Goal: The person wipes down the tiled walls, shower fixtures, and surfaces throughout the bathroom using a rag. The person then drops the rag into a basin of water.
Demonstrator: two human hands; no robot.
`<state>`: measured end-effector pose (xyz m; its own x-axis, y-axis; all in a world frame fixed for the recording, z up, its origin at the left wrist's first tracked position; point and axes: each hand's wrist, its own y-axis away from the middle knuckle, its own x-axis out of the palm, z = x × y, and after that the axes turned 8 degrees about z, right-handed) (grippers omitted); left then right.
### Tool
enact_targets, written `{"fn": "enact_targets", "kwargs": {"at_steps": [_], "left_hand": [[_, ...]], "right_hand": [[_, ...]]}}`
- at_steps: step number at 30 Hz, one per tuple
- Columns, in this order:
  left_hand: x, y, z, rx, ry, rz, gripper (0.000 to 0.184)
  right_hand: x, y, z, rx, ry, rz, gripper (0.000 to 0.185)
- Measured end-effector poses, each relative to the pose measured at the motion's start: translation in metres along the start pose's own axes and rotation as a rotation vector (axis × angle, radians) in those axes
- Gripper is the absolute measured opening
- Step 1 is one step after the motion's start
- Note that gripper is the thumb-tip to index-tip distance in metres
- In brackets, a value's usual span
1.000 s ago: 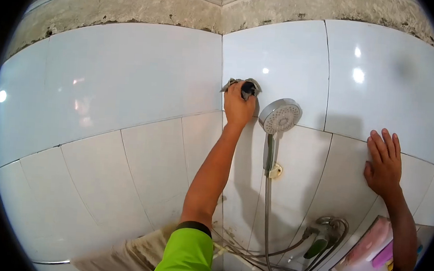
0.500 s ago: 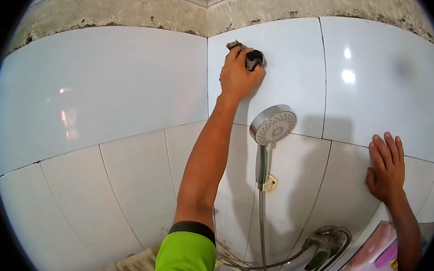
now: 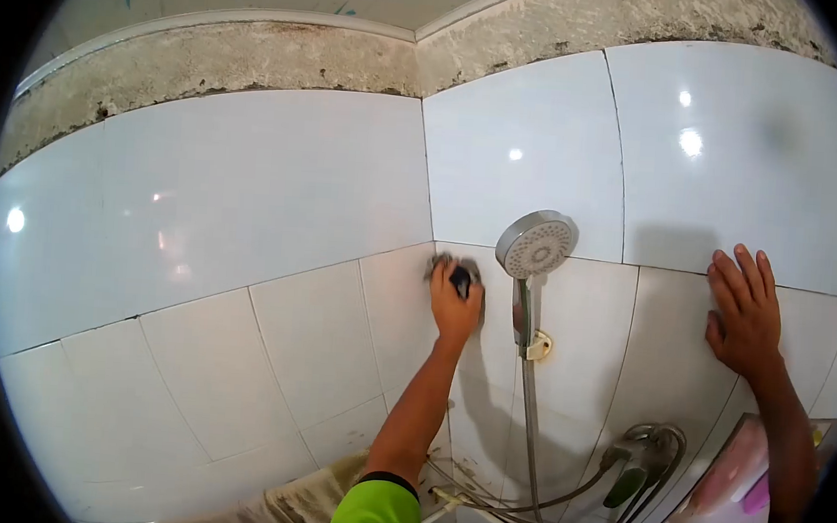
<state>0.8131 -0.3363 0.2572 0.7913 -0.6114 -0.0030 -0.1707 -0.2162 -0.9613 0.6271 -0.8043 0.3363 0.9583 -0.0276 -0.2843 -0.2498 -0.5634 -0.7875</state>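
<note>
My left hand (image 3: 456,307) is closed around a crumpled grey and black rag (image 3: 460,279), which it presses on the white wall tiles close to the corner, just below a horizontal joint. Parts of the rag stick out on both sides of the fingers; the palm side is hidden. A chrome shower head (image 3: 537,245) hangs in its wall holder (image 3: 540,346) to the right of that hand, apart from it. Further right, my right hand (image 3: 747,315) lies flat on the tiles with its fingers stretched up across the joint, holding nothing.
A shower hose (image 3: 531,431) loops down to the mixer tap (image 3: 631,466). Low in the corner, a beige towel (image 3: 298,503) hangs by a rail (image 3: 440,512). A corner shelf (image 3: 722,472) with pink items sits under my right arm. Bare plaster (image 3: 259,55) runs above the tiles.
My left hand has moved down the wall with the rag, from the upper tile to below the joint. The camera view has shifted slightly. My right hand stays in place on the wall.
</note>
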Motion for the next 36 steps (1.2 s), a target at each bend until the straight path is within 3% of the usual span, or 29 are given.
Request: {"fn": "enact_targets", "kwargs": {"at_steps": [4,6,9,10,12,14,20,24,26,28,30,32,34,36], "left_hand": [[-0.028,0.022,0.01,-0.096,-0.158,0.114,0.056],[-0.048,-0.011,0.013,0.145,-0.345,0.21,0.062],[-0.092,-0.112,-0.024,0.331,-0.613,0.03,0.056],[-0.109,-0.152,-0.026,0.433,-0.709,-0.123,0.05],[-0.15,-0.206,-0.055,0.294,-0.942,-0.303,0.044],[-0.178,-0.238,-0.064,0.403,-0.964,-0.463,0.046],[-0.139,-0.218,-0.025,0.582,-1.095,-0.162,0.046],[-0.108,-0.182,-0.008,0.541,-0.948,0.169,0.035],[-0.105,-0.173,-0.039,0.19,-0.512,0.531,0.031],[-0.112,-0.17,-0.06,-0.226,0.264,0.5,0.029],[-0.139,-0.173,-0.07,-0.261,0.38,0.456,0.025],[-0.171,-0.183,-0.059,-0.279,0.791,0.279,0.024],[-0.193,-0.188,-0.052,-0.404,0.653,0.176,0.024],[-0.193,-0.191,-0.051,-0.37,0.493,0.144,0.025]], "right_hand": [[0.0,0.001,0.0,-0.007,-0.01,-0.012,0.067],[0.0,0.002,0.0,0.005,-0.015,0.002,0.068],[0.006,0.001,0.0,0.02,-0.013,0.016,0.069],[0.007,0.003,-0.001,0.028,0.001,0.031,0.07],[0.01,0.004,-0.002,0.013,0.0,0.033,0.071],[0.01,0.004,-0.001,0.034,0.043,0.07,0.071],[0.011,0.002,-0.002,0.014,0.064,0.064,0.071],[0.024,0.009,-0.01,0.012,0.106,0.017,0.073],[0.026,0.011,-0.011,0.039,0.118,0.059,0.075],[0.031,0.014,-0.014,0.044,0.137,0.067,0.079],[0.031,0.012,-0.013,0.044,0.06,0.048,0.079],[0.029,0.01,-0.01,0.05,0.062,0.04,0.077],[0.013,0.003,-0.004,0.043,0.068,0.045,0.076],[-0.013,-0.01,0.006,0.274,-0.316,0.224,0.062]]}}
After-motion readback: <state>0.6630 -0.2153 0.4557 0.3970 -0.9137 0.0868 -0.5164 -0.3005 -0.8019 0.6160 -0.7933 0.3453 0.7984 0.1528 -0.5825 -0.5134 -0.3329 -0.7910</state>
